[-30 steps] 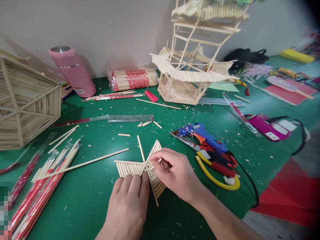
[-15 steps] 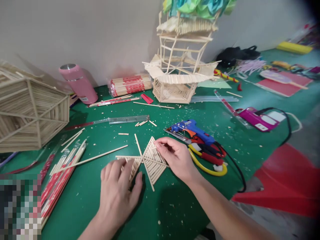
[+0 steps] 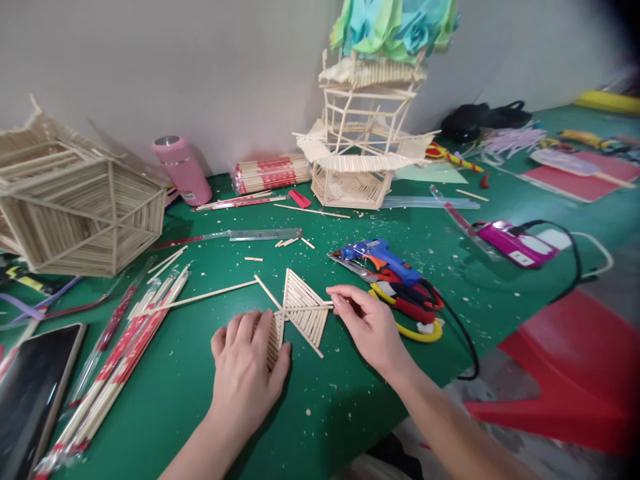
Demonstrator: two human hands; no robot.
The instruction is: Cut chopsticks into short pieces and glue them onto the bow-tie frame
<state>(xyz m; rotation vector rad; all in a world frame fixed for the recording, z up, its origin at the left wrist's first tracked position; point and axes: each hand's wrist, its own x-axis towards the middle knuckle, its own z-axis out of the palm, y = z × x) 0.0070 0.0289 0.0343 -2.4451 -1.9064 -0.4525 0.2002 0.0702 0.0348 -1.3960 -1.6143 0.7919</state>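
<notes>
A flat star-shaped frame of thin wooden sticks [image 3: 306, 308] lies on the green table, some of its wedges filled with short parallel sticks. My left hand [image 3: 250, 360] rests over its left part, palm down with the fingers bent and the thumb apart; it covers one filled wedge. At the right end of the frame, my right hand [image 3: 367, 327] pinches the tip of a spoke stick between thumb and fingers. A long loose stick [image 3: 210, 293] lies left of the frame. The blue glue gun [image 3: 380, 257] rests on pliers behind my right hand.
Wrapped chopsticks [image 3: 120, 367] and a phone [image 3: 40, 393] lie at the left. Behind stand a woven stick model [image 3: 85, 213], a pink bottle [image 3: 184, 172] and a tiered stick tower [image 3: 355, 160]. A purple device [image 3: 520, 243] with cables sits right, above a red stool [image 3: 565, 373].
The star frame has turned clockwise under my hands. My right hand has moved from the upper right wedge to the end of the right spoke. The view has shifted left.
</notes>
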